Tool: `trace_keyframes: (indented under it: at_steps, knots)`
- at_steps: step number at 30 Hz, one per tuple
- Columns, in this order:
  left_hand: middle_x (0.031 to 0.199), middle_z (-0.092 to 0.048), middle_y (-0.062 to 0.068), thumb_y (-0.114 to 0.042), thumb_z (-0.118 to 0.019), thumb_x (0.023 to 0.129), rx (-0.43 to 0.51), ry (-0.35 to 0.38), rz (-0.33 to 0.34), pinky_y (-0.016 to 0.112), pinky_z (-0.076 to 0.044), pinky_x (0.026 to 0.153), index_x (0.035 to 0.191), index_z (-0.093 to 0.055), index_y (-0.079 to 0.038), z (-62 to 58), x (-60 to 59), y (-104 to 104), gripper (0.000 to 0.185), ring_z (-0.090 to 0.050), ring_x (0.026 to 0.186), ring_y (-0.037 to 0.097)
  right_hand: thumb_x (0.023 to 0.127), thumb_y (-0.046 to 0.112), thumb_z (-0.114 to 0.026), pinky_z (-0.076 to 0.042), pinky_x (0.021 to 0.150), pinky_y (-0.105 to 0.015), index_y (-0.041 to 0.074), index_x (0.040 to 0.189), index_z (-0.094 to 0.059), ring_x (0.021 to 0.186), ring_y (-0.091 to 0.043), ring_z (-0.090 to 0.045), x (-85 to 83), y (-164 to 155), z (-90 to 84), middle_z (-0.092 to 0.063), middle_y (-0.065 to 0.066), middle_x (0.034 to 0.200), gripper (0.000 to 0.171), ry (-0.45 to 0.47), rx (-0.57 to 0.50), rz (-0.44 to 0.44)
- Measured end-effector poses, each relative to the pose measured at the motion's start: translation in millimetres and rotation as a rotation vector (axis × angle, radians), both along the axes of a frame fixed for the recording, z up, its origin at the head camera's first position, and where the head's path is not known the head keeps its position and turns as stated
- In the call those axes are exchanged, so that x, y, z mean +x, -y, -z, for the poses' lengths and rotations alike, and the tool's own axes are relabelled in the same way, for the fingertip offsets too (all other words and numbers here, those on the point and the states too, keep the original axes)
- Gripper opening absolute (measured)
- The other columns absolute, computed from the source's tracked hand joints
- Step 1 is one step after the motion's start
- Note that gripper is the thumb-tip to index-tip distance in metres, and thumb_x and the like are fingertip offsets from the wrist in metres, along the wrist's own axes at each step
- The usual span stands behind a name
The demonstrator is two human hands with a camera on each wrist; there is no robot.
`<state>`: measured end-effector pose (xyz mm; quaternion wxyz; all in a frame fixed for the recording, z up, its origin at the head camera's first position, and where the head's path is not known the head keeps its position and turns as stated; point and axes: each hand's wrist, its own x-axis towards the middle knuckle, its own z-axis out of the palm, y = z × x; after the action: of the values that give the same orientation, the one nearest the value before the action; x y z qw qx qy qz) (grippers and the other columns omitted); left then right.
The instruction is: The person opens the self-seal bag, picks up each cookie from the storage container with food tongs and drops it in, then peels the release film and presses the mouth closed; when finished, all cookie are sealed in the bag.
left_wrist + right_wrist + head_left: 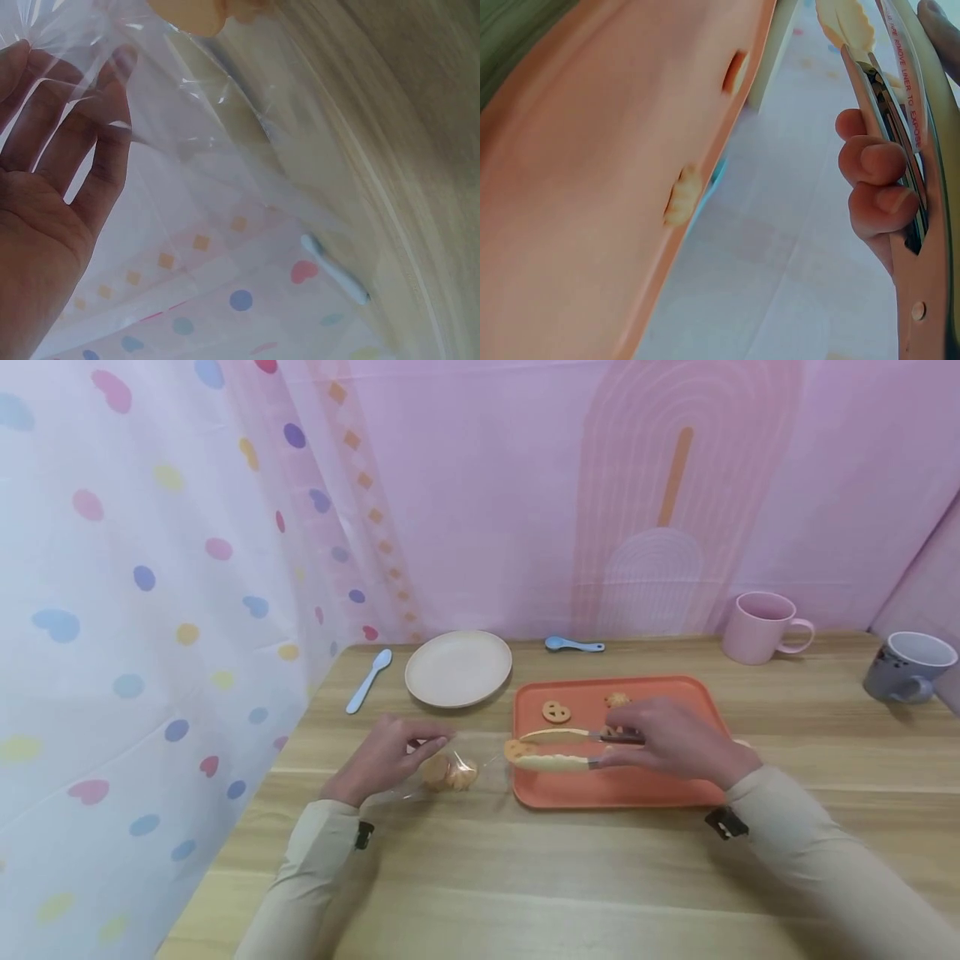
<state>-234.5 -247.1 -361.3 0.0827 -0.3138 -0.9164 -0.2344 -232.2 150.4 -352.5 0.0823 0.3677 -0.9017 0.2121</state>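
Observation:
A clear plastic bag [480, 752] with a few cookies [448, 772] inside lies low over the table. My left hand [386, 756] pinches its edge between thumb and index finger; the left wrist view shows the film bunched at the thumb [13, 67]. My right hand [671, 742] grips tongs [555, 763] with cream scalloped tips and metal in the middle. Between those tips, at the tray's left edge beside the bag, is a pretzel-shaped cookie [517, 749]. Under the tongs sits an orange tray [622, 797], holding another pretzel-shaped cookie [556, 712] and a ridged cookie [618, 699].
Behind the bag stands a cream plate [458, 668], with a light blue spoon [369, 681] to its left. A smaller blue spoon [573, 645] lies behind the tray. At the back right are a pink mug [759, 628] and a grey mug [907, 667]. Curtains border the table.

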Motion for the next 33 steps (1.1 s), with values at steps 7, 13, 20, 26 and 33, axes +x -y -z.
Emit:
trace_keyframes:
  at_steps: [7, 13, 20, 26, 33]
  knots:
    - [0.103, -0.080, 0.004, -0.013, -0.069, 0.095, -0.002, 0.008, 0.000, 0.023, -0.061, 0.074, 0.108, -0.079, -0.009, -1.2, 2.0, -1, 0.017, -0.076, 0.088, 0.012, 0.082, 0.056, -0.076, -0.035, 0.059, -0.021, 0.025, 0.077, -0.058, 0.063, -0.003, -0.043, -7.5, 32, 3.0, -0.050, 0.014, 0.067, 0.036, 0.047, 0.003, -0.055]
    - [0.104, -0.080, 0.003, -0.014, -0.068, 0.095, -0.008, 0.011, 0.000, 0.023, -0.061, 0.074, 0.108, -0.079, -0.010, -0.7, 2.1, -2, 0.017, -0.076, 0.090, 0.013, 0.083, 0.054, -0.076, -0.032, 0.055, -0.019, 0.022, 0.074, -0.054, 0.062, -0.003, -0.039, -15.2, 55, 7.9, -0.045, 0.011, 0.067, 0.040, 0.100, -0.017, -0.116]
    - [0.104, -0.079, 0.002, -0.014, -0.068, 0.096, -0.015, 0.022, -0.013, 0.022, -0.060, 0.074, 0.109, -0.079, -0.011, -1.5, 2.1, -4, 0.017, -0.075, 0.090, 0.012, 0.085, 0.051, -0.076, -0.029, 0.054, -0.017, 0.020, 0.070, -0.052, 0.059, -0.001, -0.034, -20.2, 74, 8.3, -0.040, 0.010, 0.063, 0.042, 0.064, -0.036, -0.145]
    - [0.101, -0.080, 0.005, -0.011, -0.068, 0.095, 0.004, 0.010, 0.005, 0.023, -0.061, 0.073, 0.110, -0.078, -0.008, -0.7, 2.9, -3, 0.018, -0.075, 0.086, 0.012, 0.087, 0.051, -0.073, -0.023, 0.051, -0.019, 0.019, 0.068, -0.049, 0.057, -0.002, -0.030, -23.0, 85, 7.4, -0.036, 0.008, 0.062, 0.045, 0.065, -0.032, -0.149]
    - [0.103, -0.080, 0.005, -0.011, -0.067, 0.096, 0.002, 0.025, -0.009, 0.024, -0.062, 0.074, 0.111, -0.078, -0.008, -1.6, 2.4, -4, 0.019, -0.076, 0.089, 0.014, 0.087, 0.051, -0.074, -0.025, 0.052, -0.019, 0.016, 0.069, -0.050, 0.058, -0.003, -0.031, -25.0, 85, 8.1, -0.037, 0.009, 0.063, 0.046, 0.077, -0.034, -0.145]
